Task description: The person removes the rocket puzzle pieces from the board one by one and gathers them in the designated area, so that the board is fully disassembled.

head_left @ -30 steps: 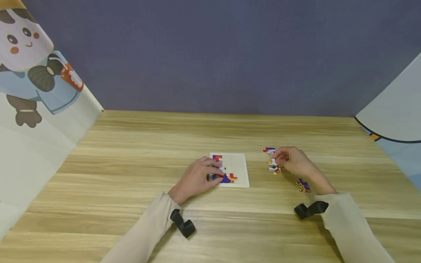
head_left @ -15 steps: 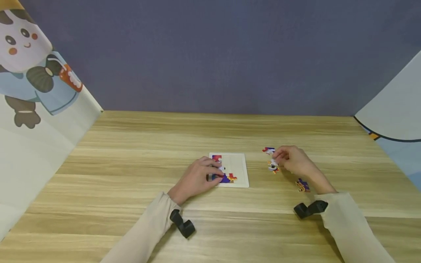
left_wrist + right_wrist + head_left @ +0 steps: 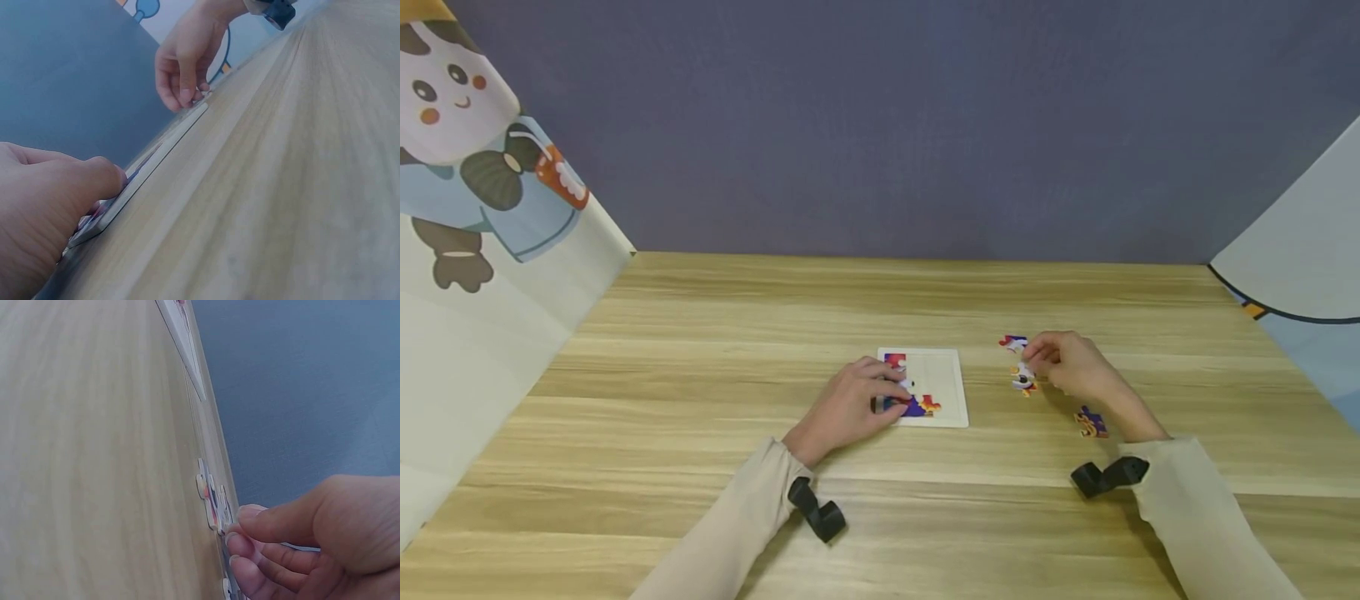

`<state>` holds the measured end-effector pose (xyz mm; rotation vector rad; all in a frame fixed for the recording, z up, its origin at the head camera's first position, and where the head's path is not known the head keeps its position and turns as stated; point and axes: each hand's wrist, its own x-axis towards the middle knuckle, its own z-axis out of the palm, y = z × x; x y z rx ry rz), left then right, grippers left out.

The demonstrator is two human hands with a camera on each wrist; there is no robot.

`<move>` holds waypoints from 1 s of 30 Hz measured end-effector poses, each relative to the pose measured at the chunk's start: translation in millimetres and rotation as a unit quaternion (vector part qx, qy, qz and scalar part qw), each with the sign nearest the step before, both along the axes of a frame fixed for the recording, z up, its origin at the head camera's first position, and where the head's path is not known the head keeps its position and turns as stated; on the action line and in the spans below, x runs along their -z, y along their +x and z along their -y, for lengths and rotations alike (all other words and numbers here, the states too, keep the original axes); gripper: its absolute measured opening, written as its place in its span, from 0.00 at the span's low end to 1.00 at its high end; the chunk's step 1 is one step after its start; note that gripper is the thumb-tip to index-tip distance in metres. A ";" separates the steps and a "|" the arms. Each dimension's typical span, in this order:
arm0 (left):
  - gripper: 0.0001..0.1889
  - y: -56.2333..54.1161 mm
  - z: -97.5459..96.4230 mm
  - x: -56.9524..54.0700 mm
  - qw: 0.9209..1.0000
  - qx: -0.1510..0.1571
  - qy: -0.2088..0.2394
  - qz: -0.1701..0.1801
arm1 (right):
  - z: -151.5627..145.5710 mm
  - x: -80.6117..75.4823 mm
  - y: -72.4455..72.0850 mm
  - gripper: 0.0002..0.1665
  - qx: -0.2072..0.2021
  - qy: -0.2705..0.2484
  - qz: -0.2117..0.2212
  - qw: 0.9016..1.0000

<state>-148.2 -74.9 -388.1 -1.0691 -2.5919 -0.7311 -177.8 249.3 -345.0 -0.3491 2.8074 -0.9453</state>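
A white-framed puzzle board [image 3: 961, 400] lies on the table, with several colourful pieces fitted along its left and lower side. My left hand [image 3: 850, 404] rests over the board's left part, fingers spread on it and hiding some of the picture. In the left wrist view, the thumb [image 3: 103, 178] presses on the board's near edge. To the right of the board, my right hand [image 3: 1067, 367] pinches a puzzle piece [image 3: 225, 503] between thumb and fingertips, low over the table. Just below those fingertips, a white and orange puzzle piece [image 3: 1024, 382] shows in the head view.
Another loose puzzle piece [image 3: 1013, 342], red, white and purple, lies just beyond the right fingertips. A purple and orange piece [image 3: 1091, 423] lies nearer, by the right wrist. A dark blue panel [image 3: 910, 133] stands along the wooden table's [image 3: 700, 333] far edge.
At the right fingertips, the white piece has shifted slightly, and less of its white shows. Both hands stay almost where they were.
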 end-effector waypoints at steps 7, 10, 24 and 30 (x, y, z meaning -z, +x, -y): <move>0.08 -0.4 -0.4 1.1 1.000 -0.003 -0.001 0.007 | 0.6 -0.7 0.7 0.08 -0.009 0.002 -0.010 1.000; 0.08 0.0 -0.3 0.5 1.000 -0.006 -0.002 0.009 | 1.4 -0.8 0.8 0.08 -0.015 0.004 -0.016 1.000; 0.07 0.7 -0.1 -0.2 1.000 -0.007 0.002 0.008 | 7.5 -3.7 4.0 0.07 -0.029 0.005 -0.026 0.999; 0.08 1.1 -0.9 -0.9 1.000 -0.007 0.000 0.010 | 11.9 -2.7 4.6 0.06 -0.036 -0.002 -0.027 0.999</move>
